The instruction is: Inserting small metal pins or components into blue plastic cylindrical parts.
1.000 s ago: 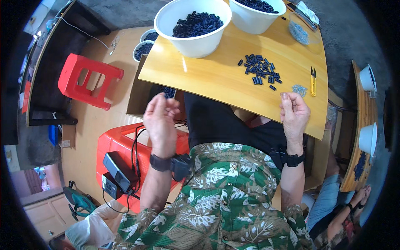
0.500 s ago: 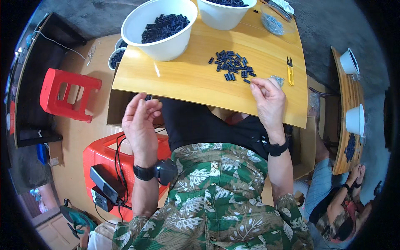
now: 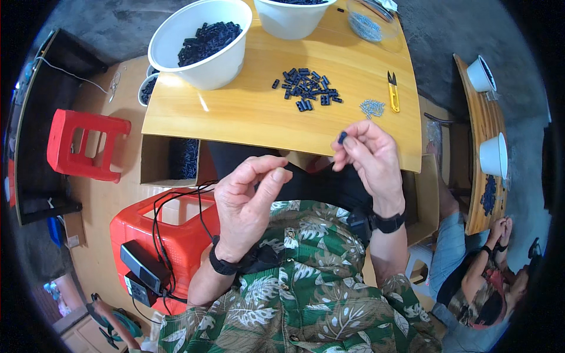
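Note:
My right hand point(image 3: 372, 156) is raised at the table's near edge, pinching a small black plastic piece point(image 3: 342, 137) between thumb and fingers. Left of it, apart from it and above my lap, my left hand point(image 3: 250, 191) has thumb and forefinger drawn almost together. Whatever lies between those fingertips, if anything, is too small to make out. Beyond my hands, a loose pile of short black plastic pieces point(image 3: 306, 89) lies on the yellow wooden table point(image 3: 235, 117). To the pile's right is a small heap of silvery metal pins or screws point(image 3: 372, 108).
Yellow-handled thread snips point(image 3: 394, 97) lie right of the heap. White tubs point(image 3: 203, 65) of black pieces and a clear bowl point(image 3: 366, 28) stand farther back. An open cardboard box point(image 3: 156, 159) sits below the table's left. Red stools point(image 3: 82, 144) are at left; a person point(image 3: 482, 282) sits at right.
My right hand has lifted the black piece away from the pile and drawn it toward me. My left hand has moved right, toward it. The whole view has shifted slightly.

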`<state>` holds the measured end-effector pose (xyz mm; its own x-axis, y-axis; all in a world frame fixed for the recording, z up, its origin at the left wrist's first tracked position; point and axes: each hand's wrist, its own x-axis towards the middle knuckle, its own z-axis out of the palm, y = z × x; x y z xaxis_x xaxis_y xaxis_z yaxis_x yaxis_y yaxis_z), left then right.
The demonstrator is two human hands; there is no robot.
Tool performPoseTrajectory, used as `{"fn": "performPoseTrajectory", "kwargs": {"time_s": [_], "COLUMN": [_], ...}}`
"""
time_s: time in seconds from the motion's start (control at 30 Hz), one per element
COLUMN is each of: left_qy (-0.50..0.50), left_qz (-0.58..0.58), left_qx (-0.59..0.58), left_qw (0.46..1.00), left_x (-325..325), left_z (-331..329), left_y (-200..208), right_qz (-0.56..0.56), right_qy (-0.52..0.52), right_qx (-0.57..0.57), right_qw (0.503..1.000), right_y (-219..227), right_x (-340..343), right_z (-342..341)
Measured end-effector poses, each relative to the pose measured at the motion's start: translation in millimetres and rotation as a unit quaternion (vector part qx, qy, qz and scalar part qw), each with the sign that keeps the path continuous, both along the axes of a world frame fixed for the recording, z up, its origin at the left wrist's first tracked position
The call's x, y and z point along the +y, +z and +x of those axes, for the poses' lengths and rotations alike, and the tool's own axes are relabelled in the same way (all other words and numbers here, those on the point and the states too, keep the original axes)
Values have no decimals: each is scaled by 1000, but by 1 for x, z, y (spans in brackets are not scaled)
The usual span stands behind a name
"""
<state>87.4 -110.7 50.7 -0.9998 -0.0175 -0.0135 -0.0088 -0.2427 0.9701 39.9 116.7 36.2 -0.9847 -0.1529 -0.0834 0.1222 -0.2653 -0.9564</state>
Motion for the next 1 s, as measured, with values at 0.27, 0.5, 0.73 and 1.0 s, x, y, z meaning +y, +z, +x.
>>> {"fn": "performPoseTrajectory", "kwargs": {"time_s": [0.27, 0.5, 0.73, 1.0], "left_qy": [-89, -106, -84, -108], "left_qz": [-128, -189, -235, -182], "left_qx": [115, 194, 226, 223], "left_qw": [981, 957, 942, 952], "left_x": [14, 11, 8, 7], "left_z": [-2, -1, 1, -1], "left_y": [8, 15, 10, 8], "right_qz": [-96, 82, 164, 108], "right_qy": [62, 13, -5, -30], "right_qx": [18, 137, 218, 166], "right_qw": [993, 987, 962, 980], "right_y": [17, 31, 41, 46], "right_x": [-17, -21, -28, -32], "right_z": [45, 52, 55, 60]}}
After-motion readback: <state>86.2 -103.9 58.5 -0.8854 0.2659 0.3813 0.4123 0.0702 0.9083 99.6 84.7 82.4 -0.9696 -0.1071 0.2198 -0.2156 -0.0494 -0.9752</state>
